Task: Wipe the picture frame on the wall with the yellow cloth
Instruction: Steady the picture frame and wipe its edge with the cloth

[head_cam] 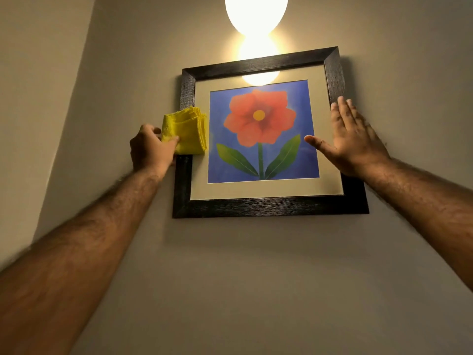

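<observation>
A dark wooden picture frame (271,206) hangs slightly tilted on the wall, holding a red flower print on blue behind glass. My left hand (149,152) grips a folded yellow cloth (188,130), which lies over the frame's left side and mat, about halfway up. My right hand (350,139) rests flat with fingers spread against the frame's right side, its thumb lying over the blue print's edge.
A glowing oval wall lamp (256,14) hangs just above the frame, and its light reflects in the glass (259,78). A wall corner (74,98) runs up at the left. Bare beige wall (256,278) lies below the frame.
</observation>
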Demonstrator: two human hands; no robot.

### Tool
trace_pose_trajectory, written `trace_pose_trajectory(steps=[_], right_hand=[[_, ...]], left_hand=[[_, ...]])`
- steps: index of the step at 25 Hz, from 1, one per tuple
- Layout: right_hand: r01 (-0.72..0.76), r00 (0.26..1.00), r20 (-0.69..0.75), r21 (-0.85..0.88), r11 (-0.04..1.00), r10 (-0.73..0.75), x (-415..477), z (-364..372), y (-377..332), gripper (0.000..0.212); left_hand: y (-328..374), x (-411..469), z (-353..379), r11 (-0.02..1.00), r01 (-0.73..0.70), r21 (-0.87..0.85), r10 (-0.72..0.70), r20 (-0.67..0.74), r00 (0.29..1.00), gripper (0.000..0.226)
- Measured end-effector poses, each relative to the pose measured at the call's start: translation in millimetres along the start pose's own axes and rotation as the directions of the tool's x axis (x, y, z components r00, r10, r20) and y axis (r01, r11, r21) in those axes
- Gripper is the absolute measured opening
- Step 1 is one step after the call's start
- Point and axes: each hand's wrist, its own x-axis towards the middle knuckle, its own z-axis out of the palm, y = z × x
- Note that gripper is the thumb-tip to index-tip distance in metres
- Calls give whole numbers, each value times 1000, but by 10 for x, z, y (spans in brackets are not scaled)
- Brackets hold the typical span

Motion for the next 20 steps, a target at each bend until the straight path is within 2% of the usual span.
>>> trace_pose_trajectory(steps=[1,3,5,6,7,10,15,20], right_hand=[[-6,1000,6,12,1000,5,-6,40,-1,114],[-13,1000,-5,19,1000,13,-19,103,-2,115],[-11,1000,-22,13,1000,11,-27,150,9,115],[-12,1000,-26,11,1000,12,-31,175,3,114],[-14,999,-31,9,1000,15,-38,197,-4,114],[-21,997,-80,5,1000,21,-44,264,-21,114],[3,987,-160,-4,1000,-4,-26,372,20,114],[20,982,-190,1,1000,-19,4,418,50,116]], left_hand=[[8,-39,22,980,-93,177,104,-54,993,56],[23,-77,53,830,-322,455,401,-87,912,56],[58,-71,103,638,-554,535,647,18,763,30],[48,-63,138,582,-635,507,696,92,712,27],[23,-75,184,565,-683,464,700,169,694,34],[-109,-150,299,660,-679,321,612,295,734,50],[-451,-462,338,680,-668,304,589,316,744,91],[-536,-509,319,661,-670,338,569,357,741,97]])
